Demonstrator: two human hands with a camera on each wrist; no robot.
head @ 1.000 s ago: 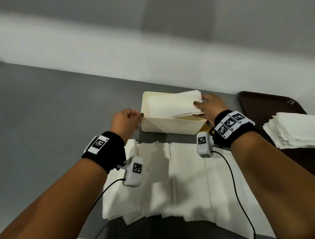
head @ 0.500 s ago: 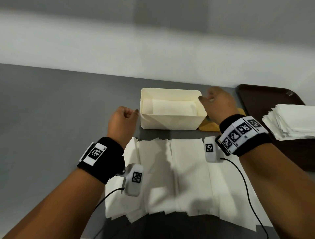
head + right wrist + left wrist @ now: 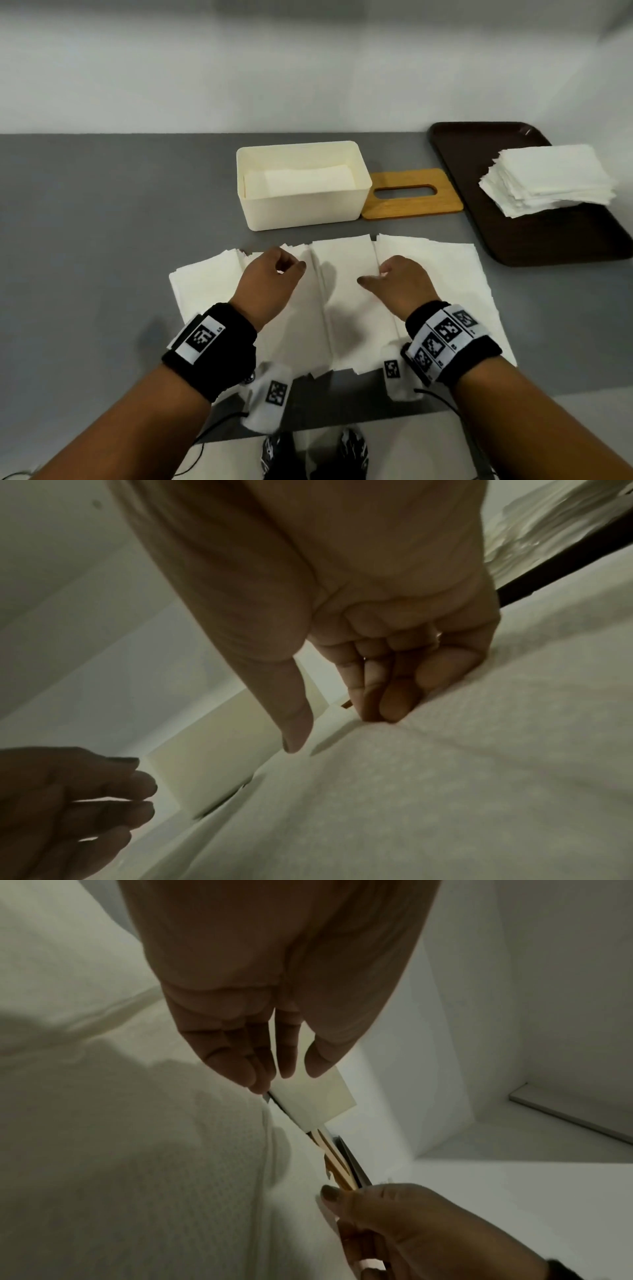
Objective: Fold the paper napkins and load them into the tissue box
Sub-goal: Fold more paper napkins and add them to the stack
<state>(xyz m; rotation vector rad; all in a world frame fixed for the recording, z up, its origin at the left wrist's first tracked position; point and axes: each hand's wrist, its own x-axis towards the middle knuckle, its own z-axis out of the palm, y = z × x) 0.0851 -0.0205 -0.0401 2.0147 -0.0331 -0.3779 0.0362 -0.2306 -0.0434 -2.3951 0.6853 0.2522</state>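
Note:
The cream tissue box (image 3: 301, 205) stands open at mid-table with a folded napkin (image 3: 308, 180) lying flat inside. In front of it, several white napkins (image 3: 346, 308) lie spread in an overlapping row. My left hand (image 3: 274, 274) hovers over the left part of the row with loosely bent fingers (image 3: 240, 1064) holding nothing. My right hand (image 3: 397, 281) is on the row's right part. Its bent fingertips (image 3: 394, 707) press on a napkin at an edge line, and the thumb (image 3: 291, 723) sticks out apart from them.
A wooden lid with a slot (image 3: 411, 205) lies flat against the box's right side. A dark brown tray (image 3: 479, 164) at the far right carries a stack of napkins (image 3: 548, 178). Grey table (image 3: 102, 222) stretches to the left, and a white wall stands behind.
My right hand lowered a folded napkin into the box and let go. Both hands then drew back from the box to the spread napkins.

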